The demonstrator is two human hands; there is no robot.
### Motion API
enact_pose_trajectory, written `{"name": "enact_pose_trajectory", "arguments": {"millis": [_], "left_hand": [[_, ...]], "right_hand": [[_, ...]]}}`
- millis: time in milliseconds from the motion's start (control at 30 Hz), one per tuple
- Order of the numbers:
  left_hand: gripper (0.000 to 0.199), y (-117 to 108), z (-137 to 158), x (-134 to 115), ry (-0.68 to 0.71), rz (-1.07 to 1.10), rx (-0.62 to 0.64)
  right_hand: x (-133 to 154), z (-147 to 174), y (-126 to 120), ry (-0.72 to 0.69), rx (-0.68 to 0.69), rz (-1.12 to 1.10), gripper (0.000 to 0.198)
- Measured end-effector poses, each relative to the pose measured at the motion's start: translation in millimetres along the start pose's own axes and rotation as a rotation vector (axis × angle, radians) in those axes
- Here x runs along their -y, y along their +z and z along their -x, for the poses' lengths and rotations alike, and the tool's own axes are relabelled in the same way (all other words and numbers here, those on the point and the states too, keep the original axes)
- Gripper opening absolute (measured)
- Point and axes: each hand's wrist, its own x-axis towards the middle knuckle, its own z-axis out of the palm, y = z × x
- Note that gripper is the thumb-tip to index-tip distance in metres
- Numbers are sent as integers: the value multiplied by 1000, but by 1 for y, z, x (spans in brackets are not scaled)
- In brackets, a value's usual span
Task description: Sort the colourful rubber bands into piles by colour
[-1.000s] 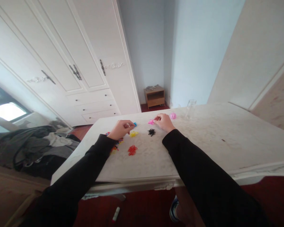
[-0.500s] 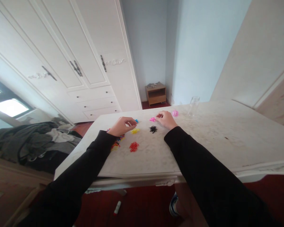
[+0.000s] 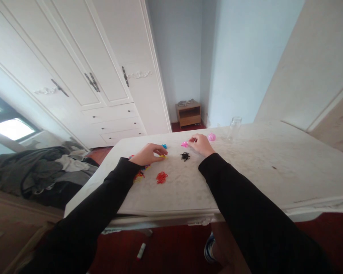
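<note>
My left hand (image 3: 149, 153) hovers at a small pile of yellow bands (image 3: 163, 156), partly hiding it, thumb and fingers apart on either side. Just beyond its fingertips sits a blue pile (image 3: 164, 146). My right hand (image 3: 201, 144) has thumb and fingers pinched at the right edge of a pink pile (image 3: 184, 144); what is between them is too small to make out. Nearer me lie a black pile (image 3: 185, 156) and a red pile (image 3: 161, 177) of thin, rubber-band-like loops. A mixed-colour heap (image 3: 139, 174) is partly covered by my left hand and sleeve.
On the white table (image 3: 246, 171), a round pink object (image 3: 212, 137) and a clear glass jar (image 3: 234, 129) stand toward the back right. A white wardrobe (image 3: 117, 49) rises behind on the left. Clothes (image 3: 45, 171) are heaped left of the table. A small wooden cabinet (image 3: 189, 114) stands beyond.
My left hand has shifted slightly right and toward me, from beside the blue pile to over the yellow one. My right hand stays almost where it was at the pink pile.
</note>
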Motion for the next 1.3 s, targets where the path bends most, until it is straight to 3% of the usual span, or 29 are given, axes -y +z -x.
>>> {"name": "enact_pose_trajectory", "arguments": {"millis": [800, 1300], "left_hand": [[24, 2, 0, -3, -33, 0, -78], [25, 3, 0, -1, -49, -6, -37]], "right_hand": [[-2, 0, 0, 0, -4, 13, 7], [2, 1, 0, 6, -8, -22, 9]]}}
